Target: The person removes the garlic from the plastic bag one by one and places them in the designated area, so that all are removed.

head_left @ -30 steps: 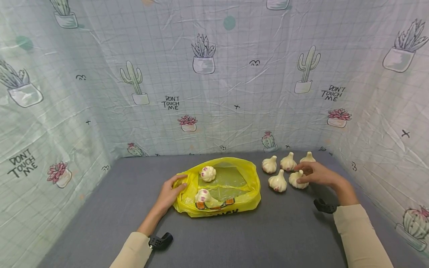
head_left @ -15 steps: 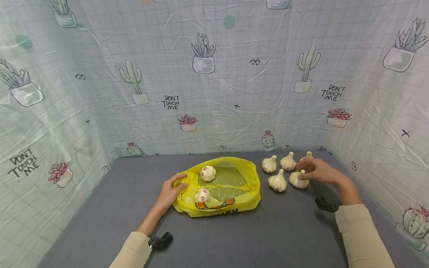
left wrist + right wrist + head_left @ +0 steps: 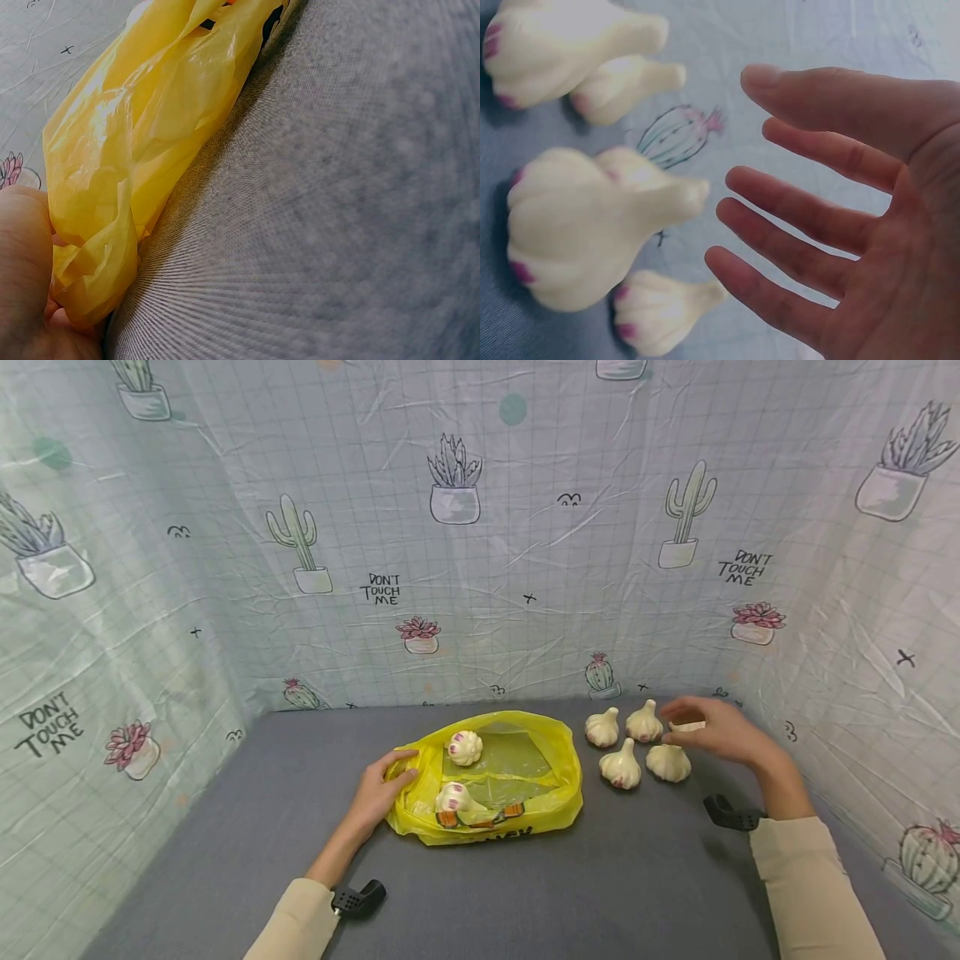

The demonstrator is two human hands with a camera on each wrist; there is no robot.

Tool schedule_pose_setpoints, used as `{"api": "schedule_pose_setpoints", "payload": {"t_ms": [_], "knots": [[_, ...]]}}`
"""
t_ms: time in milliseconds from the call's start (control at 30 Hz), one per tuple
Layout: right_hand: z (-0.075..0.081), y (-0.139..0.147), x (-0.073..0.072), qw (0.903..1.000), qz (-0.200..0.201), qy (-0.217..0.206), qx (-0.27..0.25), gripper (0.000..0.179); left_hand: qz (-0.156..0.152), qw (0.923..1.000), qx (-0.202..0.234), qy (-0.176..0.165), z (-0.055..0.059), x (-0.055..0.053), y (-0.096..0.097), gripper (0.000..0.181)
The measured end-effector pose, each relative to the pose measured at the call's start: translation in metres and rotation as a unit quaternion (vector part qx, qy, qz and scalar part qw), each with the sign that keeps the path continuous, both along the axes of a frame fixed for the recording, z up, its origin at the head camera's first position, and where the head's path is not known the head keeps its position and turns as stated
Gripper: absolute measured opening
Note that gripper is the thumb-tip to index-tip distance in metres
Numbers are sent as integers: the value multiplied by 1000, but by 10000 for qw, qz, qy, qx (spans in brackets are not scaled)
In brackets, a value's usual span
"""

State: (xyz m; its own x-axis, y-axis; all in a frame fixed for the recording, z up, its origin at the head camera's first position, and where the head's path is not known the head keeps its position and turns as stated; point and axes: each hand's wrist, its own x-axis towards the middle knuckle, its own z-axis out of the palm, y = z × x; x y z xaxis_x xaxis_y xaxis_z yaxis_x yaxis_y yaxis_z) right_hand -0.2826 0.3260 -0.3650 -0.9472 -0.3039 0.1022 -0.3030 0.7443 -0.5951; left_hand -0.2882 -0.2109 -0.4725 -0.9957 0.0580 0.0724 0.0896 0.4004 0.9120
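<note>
My left hand (image 3: pixel 375 795) grips the left edge of a yellow plastic bag (image 3: pixel 562 806) with its mouth spread open. In the left wrist view, the crumpled bag side (image 3: pixel 150 127) bunches up against the thumb. Two garlic bulbs lie inside, one at the back left (image 3: pixel 465 748) and another garlic bulb (image 3: pixel 453 797) near the front. My right hand (image 3: pixel 716 732) hovers over the right end of a group of garlic bulbs, partly covering the rear right one (image 3: pixel 686 726). In the right wrist view its fingers are spread, apart from the nearest garlic bulb (image 3: pixel 570 232).
Right of the bag, several garlic bulbs stand stem-up, including a front garlic bulb (image 3: pixel 620 766) and the one beneath my right hand (image 3: pixel 668 763). The grey table (image 3: pixel 555 893) runs back to a patterned curtain (image 3: pixel 510 568), which also encloses both sides.
My right hand has risen off the front right garlic bulb, leaving it on the table, and moved slightly back toward the rear right one. The left hand and bag stay still.
</note>
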Motion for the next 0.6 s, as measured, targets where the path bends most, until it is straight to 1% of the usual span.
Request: {"api": "schedule_pose_setpoints", "payload": {"t_ms": [67,133,200,467,600], "knots": [[5,-4,2,10000,-16,37,-26,48,-24,10000,-34,45,-1,-1,-1,41],[10,-8,3,10000,-13,67,-68,46,-42,9999,-63,122,-9,-6,-5,40],[15,-12,5,9999,-2,100,-106,44,-72,9998,-94,173,-10,-6,-6,40],[28,-28,14,9988,76,450,-164,36,-35,9999,-107,82,-10,-6,-6,40],[33,-39,19,9986,144,470,-190,35,-21,9999,-109,32,-10,-6,-5,39]]}}
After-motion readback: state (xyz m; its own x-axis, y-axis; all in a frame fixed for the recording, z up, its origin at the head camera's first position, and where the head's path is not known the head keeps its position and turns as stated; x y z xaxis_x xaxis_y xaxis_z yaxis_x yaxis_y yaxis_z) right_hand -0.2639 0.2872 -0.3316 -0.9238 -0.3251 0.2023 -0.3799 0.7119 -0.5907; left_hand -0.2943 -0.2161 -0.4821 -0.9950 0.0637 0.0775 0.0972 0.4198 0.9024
